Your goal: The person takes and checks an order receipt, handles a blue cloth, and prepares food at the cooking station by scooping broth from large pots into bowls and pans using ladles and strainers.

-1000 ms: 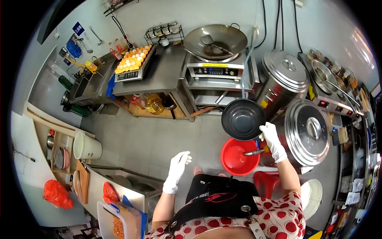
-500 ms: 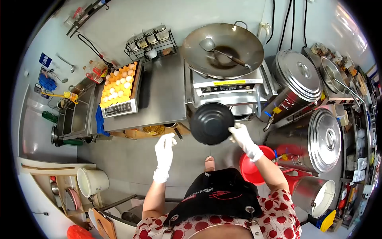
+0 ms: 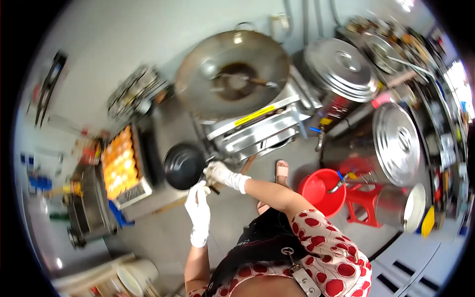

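Observation:
My right hand [image 3: 222, 175], in a white glove, is closed on the rim of a black bowl [image 3: 184, 167]. The bowl is over the front edge of the steel counter [image 3: 170, 119], its dark inside facing up. Just below the bowl is my left hand [image 3: 198, 210], also gloved in white, with its fingers stretched upward and slightly apart. Whether its fingertips touch the rim I cannot tell. A tray of eggs [image 3: 118, 163] sits to the bowl's left on a scale [image 3: 133, 195]; motion blurs it.
A large wok [image 3: 193, 94] with a ladle-like spatula [image 3: 210, 69] stands on the stove behind. To the right are lidded steel pots [image 3: 341, 69], a red bucket [image 3: 321, 193] and a red stool [image 3: 363, 203]. A sink [image 3: 89, 208] lies at far left.
My view has turned and shifted left. The bowl, in my right hand, has moved left from in front of the stove to the counter near the eggs. Both hands are now close together.

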{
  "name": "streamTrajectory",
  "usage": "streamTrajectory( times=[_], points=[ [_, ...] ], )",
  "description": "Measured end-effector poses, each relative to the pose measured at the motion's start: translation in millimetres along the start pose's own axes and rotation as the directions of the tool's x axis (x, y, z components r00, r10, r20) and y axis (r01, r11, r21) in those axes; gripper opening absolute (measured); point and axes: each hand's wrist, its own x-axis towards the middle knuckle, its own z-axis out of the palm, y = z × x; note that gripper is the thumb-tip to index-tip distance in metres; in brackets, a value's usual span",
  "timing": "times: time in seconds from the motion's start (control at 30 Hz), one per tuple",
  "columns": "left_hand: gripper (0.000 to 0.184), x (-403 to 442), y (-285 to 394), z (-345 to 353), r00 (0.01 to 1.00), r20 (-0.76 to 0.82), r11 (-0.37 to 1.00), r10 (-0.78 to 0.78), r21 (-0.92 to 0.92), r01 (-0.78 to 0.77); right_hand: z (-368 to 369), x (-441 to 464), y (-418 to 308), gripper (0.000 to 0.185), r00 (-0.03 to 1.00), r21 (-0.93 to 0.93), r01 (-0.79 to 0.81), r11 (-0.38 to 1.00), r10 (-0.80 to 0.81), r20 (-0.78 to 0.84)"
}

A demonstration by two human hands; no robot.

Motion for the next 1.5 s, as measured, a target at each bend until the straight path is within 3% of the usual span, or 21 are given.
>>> streamTrajectory(
  times=[0.1,0.17,0.2,0.27,0.3,0.33,0.37,0.4,0.43,0.47,0.5,0.53,0.57,0.63,0.7,0.83,0.97,1.07,1.13,1.33,1.5],
  points=[
    [0.014,25.9,14.8,56.3,0.972,0.207,0.99,0.111,0.059,-0.126,-65.0,-61.8,-43.8,0.022,0.999,-0.407,0.035,0.913,-0.037,0.005],
    [0.013,45.3,43.1,108.0,0.892,0.374,0.95,0.254,0.077,-0.303,-141.1,-120.3,-83.7,0.019,0.97,-0.656,0.208,0.725,-0.24,0.042],
    [0.013,53.5,59.8,136.6,0.866,0.438,0.951,0.243,0.07,-0.302,-193.4,-122.3,-69.9,0.016,0.883,-0.791,0.318,0.523,-0.468,0.045],
    [0.013,73.5,76.8,204.7,0.78,0.552,0.943,0.296,-0.041,-0.33,-272.9,-178.0,-123.6,0.017,0.81,-0.757,0.167,0.632,-0.526,-0.261],
    [0.012,84.0,72.9,245.2,0.741,0.572,0.927,0.352,-0.102,-0.362,-314.4,-196.5,-142.4,0.018,0.69,-0.749,0.189,0.635,-0.628,-0.359],
    [0.011,94.0,67.0,287.1,0.713,0.605,0.925,0.354,-0.115,-0.362,-361.6,-205.8,-154.3,0.021,0.561,-0.766,0.082,0.638,-0.664,-0.493],
    [0.011,105.3,64.7,328.5,0.682,0.629,0.919,0.373,-0.151,-0.363,-395.2,-223.2,-170.3,0.023,0.442,-0.661,0.05,0.749,-0.61,-0.658],
    [0.01,117.3,57.1,371.4,0.681,0.649,0.94,0.34,-0.207,-0.272,-445.5,-226.5,-167.0,0.024,0.394,-0.435,0.218,0.874,-0.487,-0.78],
    [0.009,124.4,51.3,412.2,0.697,0.711,0.959,0.093,-0.251,0.128,-480.1,-237.8,-174.4,0.022,0.275,-0.463,0.172,0.869,-0.494,-0.825],
    [0.016,134.9,36.6,454.2,0.688,0.725,0.917,0.017,-0.287,0.279,-508.9,-245.6,-181.1,0.021,0.22,-0.431,0.219,0.875,-0.475,-0.852],
    [0.018,143.4,30.8,492.4,0.74,0.671,0.926,-0.043,-0.251,0.282,-534.6,-250.3,-187.8,0.02,0.169,-0.4,0.266,0.877,-0.451,-0.876],
    [0.02,149.9,23.5,526.8,0.795,0.606,0.939,-0.032,-0.253,0.231,-556.8,-253.5,-194.1,0.019,0.148,-0.442,0.155,0.884,-0.463,-0.874],
    [0.022,153.9,18.3,551.0,0.844,0.536,0.952,-0.022,-0.247,0.182,-574.7,-255.0,-198.5,0.019,0.133,-0.472,0.039,0.88,-0.473,-0.871],
    [0.029,158.6,49.0,567.8,0.896,0.414,0.987,0.159,-0.056,-0.149,-605.9,-250.7,-205.9,0.016,0.152,-0.58,-0.147,0.801,-0.561,-0.814],
    [0.032,162.2,62.1,581.5,0.888,0.404,0.967,0.219,0.034,-0.253,-611.1,-237.9,-227.5,0.018,0.171,-0.405,0.084,0.91,-0.414,-0.894],
    [0.025,168.0,52.4,592.3,0.86,0.434,0.931,0.268,0.114,-0.347,-635.5,-210.8,-248.4,0.02,0.134,-0.574,-0.286,0.767,-0.562,-0.817],
    [0.011,172.7,46.5,589.9,0.822,0.423,0.862,0.383,0.156,-0.482,-646.5,-178.4,-260.8,0.025,0.081,-0.655,-0.431,0.621,-0.696,-0.714],
    [0.005,174.2,43.9,591.6,0.768,0.439,0.789,0.466,0.188,-0.585,-644.4,-162.6,-271.8,0.03,0.169,-0.662,-0.535,0.525,-0.701,-0.693],
    [0.007,173.4,42.8,591.0,0.782,0.495,0.812,0.378,0.228,-0.537,-643.6,-153.6,-276.3,0.029,0.218,-0.655,-0.601,0.457,-0.695,-0.685],
    [0.007,174.6,43.4,592.9,0.855,0.514,0.973,0.069,0.156,-0.172,-657.9,-132.6,-271.5,0.033,0.131,-0.645,-0.504,0.574,-0.688,-0.714],
    [0.006,183.0,54.0,588.6,0.779,0.612,0.95,0.135,0.144,-0.278,-661.1,-127.0,-270.8,0.035,0.09,-0.597,-0.525,0.607,-0.658,-0.748]
  ],
)
